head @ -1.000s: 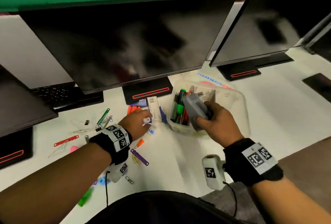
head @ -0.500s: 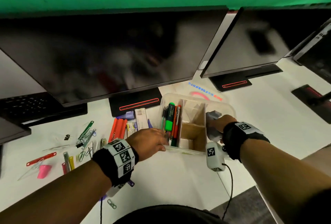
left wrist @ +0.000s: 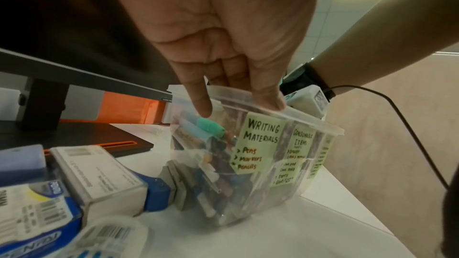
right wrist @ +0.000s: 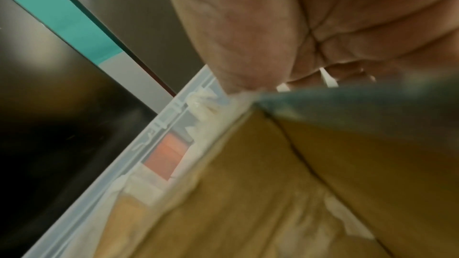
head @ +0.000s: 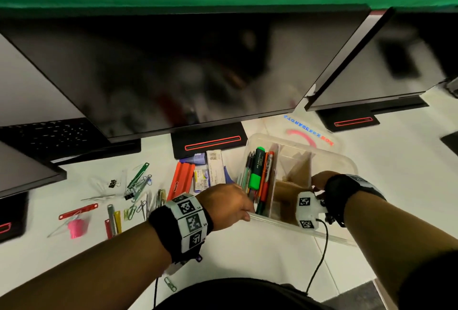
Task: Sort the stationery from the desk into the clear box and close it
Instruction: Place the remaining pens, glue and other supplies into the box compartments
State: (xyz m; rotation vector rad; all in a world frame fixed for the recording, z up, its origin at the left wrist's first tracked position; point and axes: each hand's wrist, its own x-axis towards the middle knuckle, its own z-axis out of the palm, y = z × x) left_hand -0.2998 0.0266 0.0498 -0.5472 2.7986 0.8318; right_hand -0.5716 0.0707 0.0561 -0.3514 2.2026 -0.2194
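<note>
The clear box (head: 342, 158) stands open on the white desk, split by cardboard dividers (head: 301, 168). Its left compartment holds pens and a green highlighter (head: 256, 168). My left hand (head: 230, 204) grips the box's near-left rim; in the left wrist view my left hand (left wrist: 236, 85) has its thumb and fingers hooked over the rim of the clear box (left wrist: 310, 123) above a "Writing Materials" label (left wrist: 261, 140). My right hand (head: 322, 180) is down in the right compartment. The right wrist view shows my right hand (right wrist: 273, 56) curled on a blurred grey stapler (right wrist: 360, 105) against the cardboard.
Loose stationery lies left of the box: an orange pack (head: 182, 180), small boxes (head: 215, 168), paper clips (head: 138, 183), a red fastener (head: 78, 211), a pink item (head: 76, 228). The lid (head: 309, 136) lies behind the box. Monitors (head: 186, 74) overhang the back; a keyboard (head: 49, 136) sits far left.
My right hand carried the grey stapler from above the box down into the right compartment. My left hand left the loose items and took hold of the box's rim.
</note>
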